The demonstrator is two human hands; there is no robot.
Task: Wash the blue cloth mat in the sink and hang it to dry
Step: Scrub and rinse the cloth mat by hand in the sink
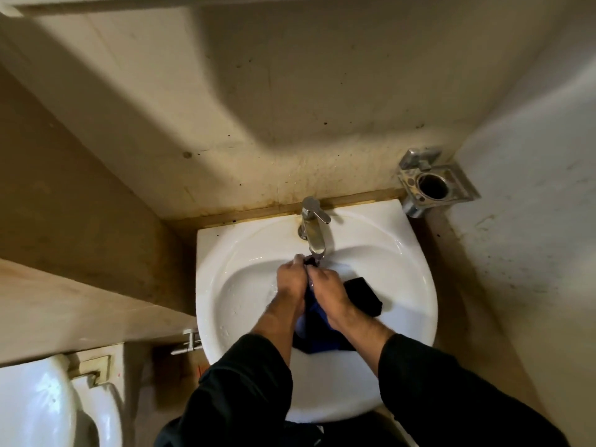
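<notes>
The blue cloth mat (317, 330) lies bunched in the white sink (245, 285), dark and wet, trailing from under the tap toward the front rim. My left hand (292, 279) and my right hand (325, 283) grip its upper end side by side, right beneath the spout of the chrome tap (312, 230). A dark fold of the mat (362, 296) spreads to the right of my right hand. My forearms hide much of the cloth.
A metal holder with a round hole (433, 187) is fixed to the right wall beside the sink. A white toilet (48, 404) stands at the lower left, with a small valve (188, 341) under the sink's left edge. Stained walls enclose the sink closely.
</notes>
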